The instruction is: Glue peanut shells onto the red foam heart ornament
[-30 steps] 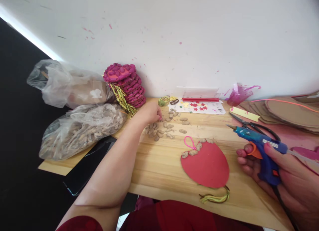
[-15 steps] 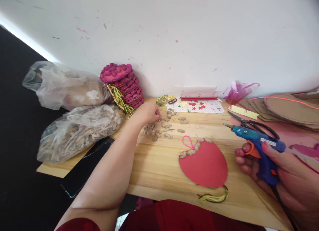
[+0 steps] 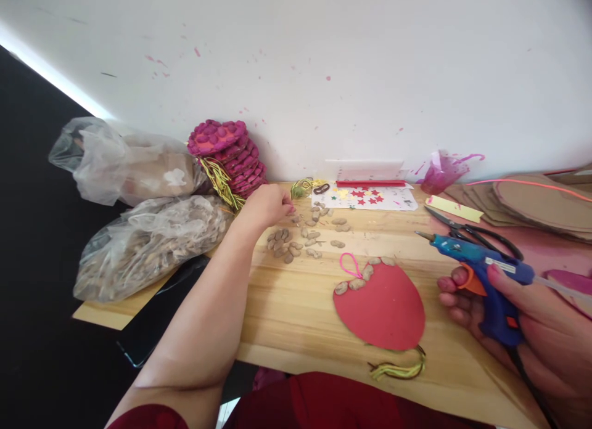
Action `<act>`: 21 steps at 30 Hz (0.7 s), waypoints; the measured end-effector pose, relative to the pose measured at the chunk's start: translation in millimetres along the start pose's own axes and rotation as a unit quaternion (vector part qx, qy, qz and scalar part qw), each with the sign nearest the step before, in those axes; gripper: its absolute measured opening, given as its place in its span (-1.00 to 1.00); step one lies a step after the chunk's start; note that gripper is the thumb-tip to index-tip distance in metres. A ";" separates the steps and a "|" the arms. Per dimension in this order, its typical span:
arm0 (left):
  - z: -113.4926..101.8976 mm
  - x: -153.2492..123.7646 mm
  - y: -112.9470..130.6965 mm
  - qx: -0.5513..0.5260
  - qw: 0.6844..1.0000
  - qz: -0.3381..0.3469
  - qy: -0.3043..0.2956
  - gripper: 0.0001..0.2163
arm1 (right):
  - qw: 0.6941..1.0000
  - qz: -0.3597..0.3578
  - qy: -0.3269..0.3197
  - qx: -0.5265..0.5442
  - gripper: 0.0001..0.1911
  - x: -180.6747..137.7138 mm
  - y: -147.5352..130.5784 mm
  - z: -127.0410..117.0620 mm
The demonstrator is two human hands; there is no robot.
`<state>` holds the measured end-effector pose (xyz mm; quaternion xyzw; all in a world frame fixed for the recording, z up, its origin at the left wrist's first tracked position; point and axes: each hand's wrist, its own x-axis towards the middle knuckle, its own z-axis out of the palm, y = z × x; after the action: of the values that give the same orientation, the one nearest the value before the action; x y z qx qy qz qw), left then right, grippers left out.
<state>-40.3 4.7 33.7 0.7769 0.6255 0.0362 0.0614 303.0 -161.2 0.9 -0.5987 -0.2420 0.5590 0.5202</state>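
My left hand (image 3: 267, 206) reaches across the wooden table (image 3: 296, 306) to the far edge of a scatter of peanut shells (image 3: 300, 238); its fingers are curled together in a pinch, and what they hold is hidden. My right hand (image 3: 518, 321) grips a blue hot glue gun (image 3: 481, 272), nozzle pointing left, finger by the orange trigger. Between the hands lies a red strawberry-shaped card (image 3: 380, 306) with a pink loop, a few shells stuck along its top edge and a green-yellow yarn tassel (image 3: 398, 368) at its bottom.
Two clear plastic bags (image 3: 148, 241) lie at the left, one full of shells. A stack of pink shell-covered shapes (image 3: 229, 158) stands against the wall. A star sticker sheet (image 3: 367, 198), black scissors (image 3: 476, 235) and cardboard cutouts (image 3: 536, 210) lie at the back right.
My left hand has shifted slightly back and left from the shell pile toward the wall. The right hand and glue gun have stayed put.
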 end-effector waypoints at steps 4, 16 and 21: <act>0.0 -1.4 2.4 -0.004 1.000 0.010 -0.023 -0.81 | 1.000 -0.007 0.000 0.005 -0.74 -4.4 -3.7 5.2; 8.9 1.1 6.9 -0.013 0.999 0.008 -0.045 -0.86 | 1.000 0.005 -0.025 -0.002 -0.67 2.7 0.8 -2.9; 8.0 1.5 8.6 -0.006 0.999 0.012 -0.053 -0.85 | 0.997 0.005 -0.069 0.025 -0.75 2.3 1.1 -7.4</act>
<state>-30.6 4.0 26.9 0.7848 0.6120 -0.0005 0.0983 310.1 -162.2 -2.3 -0.5463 -0.2603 0.6074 0.5146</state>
